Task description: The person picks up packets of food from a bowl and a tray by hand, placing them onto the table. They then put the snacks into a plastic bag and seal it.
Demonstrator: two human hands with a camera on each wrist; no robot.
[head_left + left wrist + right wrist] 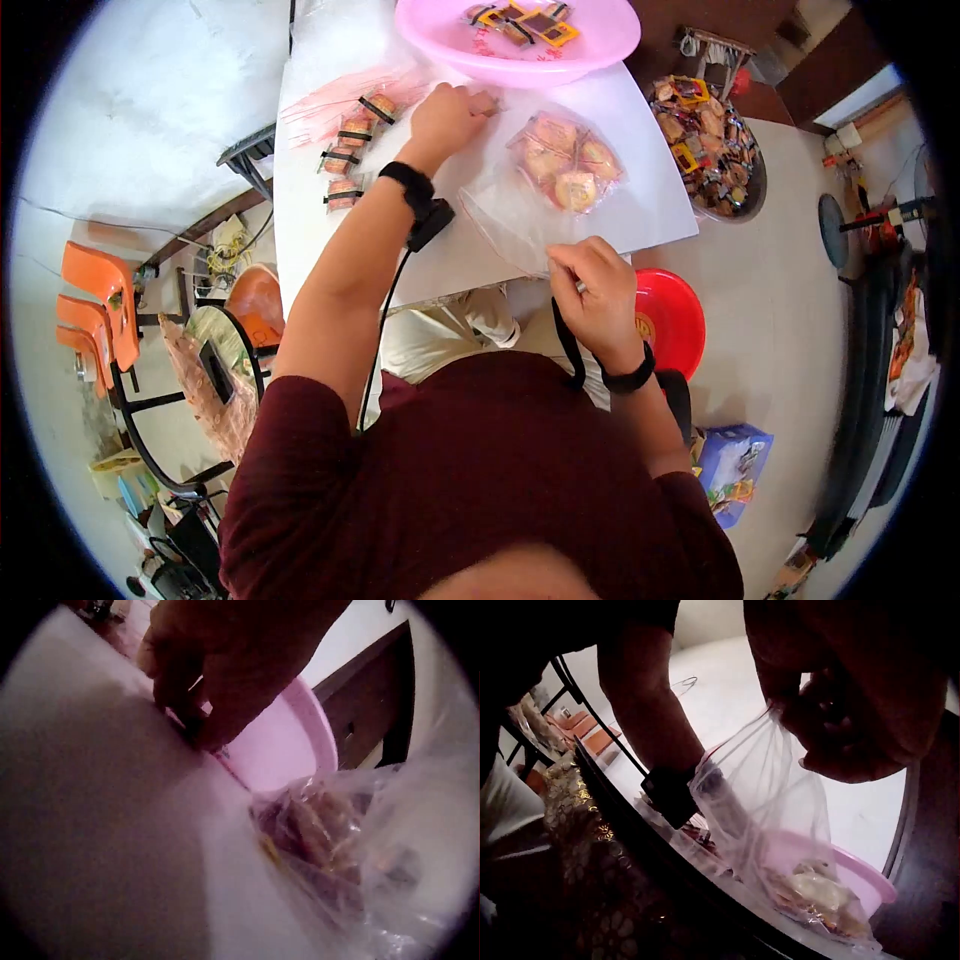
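Observation:
My right hand [597, 290] pinches the open edge of a clear plastic bag [500, 215]. The bag lies toward the middle of the white table, and several wrapped round pastries [565, 165] sit in its far end. The right wrist view shows the bag [769, 780] stretched down from the fingertips. Beyond the bag, my left hand [450, 118] reaches over the tabletop near the pink basin, its fingers curled round a small wrapped pastry [484, 103] that they mostly hide. To the left stand several wrapped pastries with black bands [355, 130] in a curved row.
A pink basin [520, 70] holding a few yellow-and-brown packets stands at the table's far end. Flat red-marked plastic bags [335, 100] lie at the left. Right of the table are a tub full of packets [710, 150] and a red basin [672, 325]. Orange chairs [100, 300] are at left.

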